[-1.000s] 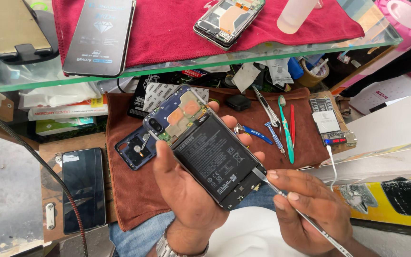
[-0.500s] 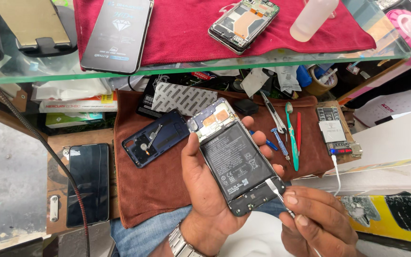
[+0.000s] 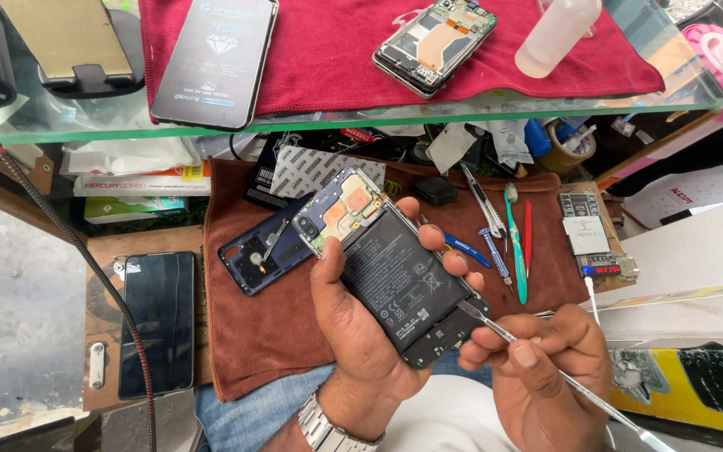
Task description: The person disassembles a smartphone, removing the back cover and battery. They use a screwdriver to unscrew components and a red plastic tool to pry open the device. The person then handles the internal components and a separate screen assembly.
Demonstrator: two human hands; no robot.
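While the left hand [image 3: 361, 326] grips an opened phone [image 3: 387, 268] back-up above the brown cloth [image 3: 253, 335], the right hand [image 3: 546, 368] pinches a metal pry tool [image 3: 546, 368], its tip touching the phone's lower edge beside the battery [image 3: 395, 280]. A blue back cover [image 3: 261, 255] lies just beside on the cloth.

The left hand [image 3: 361, 335] has tilted the opened phone [image 3: 387, 268] more toward 11 o'clock, while the metal pry tool [image 3: 495, 328] tip now meets its edge at 4 o'clock.
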